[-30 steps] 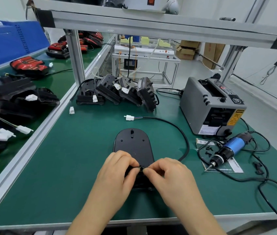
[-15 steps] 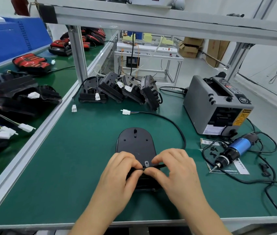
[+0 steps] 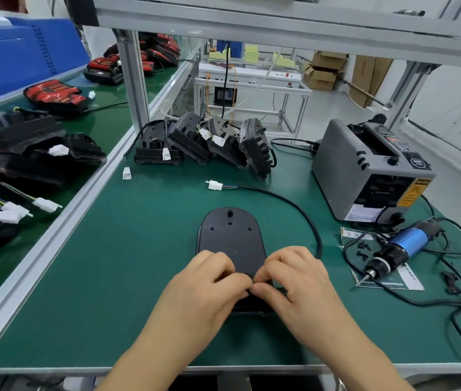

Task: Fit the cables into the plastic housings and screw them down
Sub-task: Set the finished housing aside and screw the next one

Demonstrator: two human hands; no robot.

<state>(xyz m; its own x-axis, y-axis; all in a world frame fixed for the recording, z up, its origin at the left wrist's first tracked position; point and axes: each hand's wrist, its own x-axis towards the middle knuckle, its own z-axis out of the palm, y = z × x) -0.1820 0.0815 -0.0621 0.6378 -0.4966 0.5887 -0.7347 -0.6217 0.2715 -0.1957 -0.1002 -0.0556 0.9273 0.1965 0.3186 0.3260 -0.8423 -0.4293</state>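
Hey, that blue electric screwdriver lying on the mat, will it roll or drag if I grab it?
The blue electric screwdriver has a round body lying on its side, so a nudge would probably roll it. Its black cord loops loosely behind it, so it will likely trail and tug when lifted.

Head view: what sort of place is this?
Probably a factory assembly-line workstation: a green-matted bench in an aluminium frame, a row of black plastic housings awaiting work, and an electric screwdriver lying ready.

Screwdriver [image 3: 401, 249] right of housing [image 3: 230, 238] (dispenser [image 3: 364, 170] behind)
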